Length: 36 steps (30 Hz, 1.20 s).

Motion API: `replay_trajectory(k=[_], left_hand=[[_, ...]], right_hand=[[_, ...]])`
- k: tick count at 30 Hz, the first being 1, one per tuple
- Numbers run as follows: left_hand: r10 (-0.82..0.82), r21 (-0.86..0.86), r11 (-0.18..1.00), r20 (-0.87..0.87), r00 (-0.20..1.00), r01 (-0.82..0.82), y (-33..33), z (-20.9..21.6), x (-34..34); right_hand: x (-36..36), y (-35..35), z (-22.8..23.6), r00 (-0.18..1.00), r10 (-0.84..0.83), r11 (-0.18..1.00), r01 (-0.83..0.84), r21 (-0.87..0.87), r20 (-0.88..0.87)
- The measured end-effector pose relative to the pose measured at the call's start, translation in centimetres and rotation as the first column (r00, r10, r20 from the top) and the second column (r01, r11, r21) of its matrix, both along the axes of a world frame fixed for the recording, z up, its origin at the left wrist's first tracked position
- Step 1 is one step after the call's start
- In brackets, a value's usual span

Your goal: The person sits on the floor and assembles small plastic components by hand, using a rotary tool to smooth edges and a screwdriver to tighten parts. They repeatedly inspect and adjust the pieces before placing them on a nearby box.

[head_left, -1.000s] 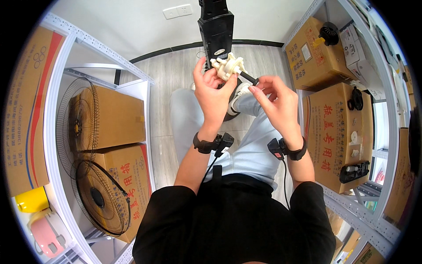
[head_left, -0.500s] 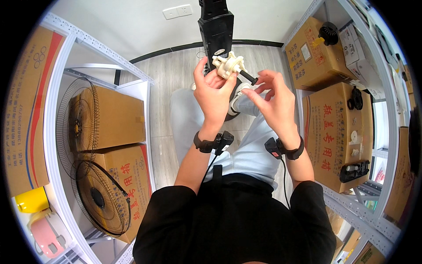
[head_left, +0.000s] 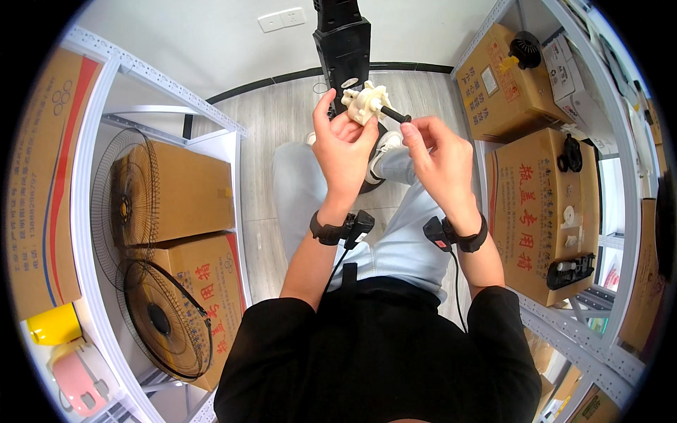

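Note:
My left hand (head_left: 343, 151) is closed round a cream plastic fan part (head_left: 366, 103) with a ribbed, lobed body. A black rod (head_left: 393, 113) sticks out of its cream collar, slanting down to the right. At the rod's flared outer end, the thumb and fingers of my right hand (head_left: 443, 155) are pinched together. The fingertips partly hide how they meet the rod. Just beyond my left hand stands a black upright column (head_left: 342, 53), partly covered by the cream part.
On the left shelf, wire fan guards (head_left: 159, 321) lean before cardboard boxes (head_left: 190, 187). Small black fan parts (head_left: 570, 271) lie on a box (head_left: 513, 211) at the right. Both wrists carry black straps with cabled devices (head_left: 362, 225). My legs are below my hands.
My right hand's fingers have come together at the rod's outer end; they were spread beside it before. The cream part has turned slightly, and the rod now points less steeply downward.

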<state>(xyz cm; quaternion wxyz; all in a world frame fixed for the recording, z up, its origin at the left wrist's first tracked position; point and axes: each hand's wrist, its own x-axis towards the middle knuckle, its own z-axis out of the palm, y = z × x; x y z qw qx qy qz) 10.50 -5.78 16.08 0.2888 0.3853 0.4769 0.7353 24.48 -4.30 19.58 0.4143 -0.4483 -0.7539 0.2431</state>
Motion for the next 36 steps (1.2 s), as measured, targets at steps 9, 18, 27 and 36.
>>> replay_trajectory(k=[9, 18, 27, 36], left_hand=[[-0.005, -0.011, 1.000, -0.001, 1.000, 0.005, 0.3, -0.4, -0.1], [-0.076, -0.029, 0.996, 0.096, 0.992, 0.080, 0.5, -1.1, -0.3], [-0.077, -0.024, 0.997, 0.100, 0.992, 0.080, 0.4, -0.8, -0.2], [-0.042, -0.003, 0.999, 0.025, 0.999, 0.042, 0.2, -0.6, 0.3]], right_hand=[[-0.2, 0.0, 0.5, 0.999, 0.012, 0.996, -0.009, 0.087, -0.039], [-0.8, -0.3, 1.6, 0.999, 0.043, 0.980, -0.036, 0.196, -0.029], [-0.4, 0.4, 1.1, 0.999, 0.040, 0.941, -0.046, 0.335, 0.024], [0.1, 0.8, 0.4, 0.998, 0.041, 0.943, -0.053, 0.329, 0.044]])
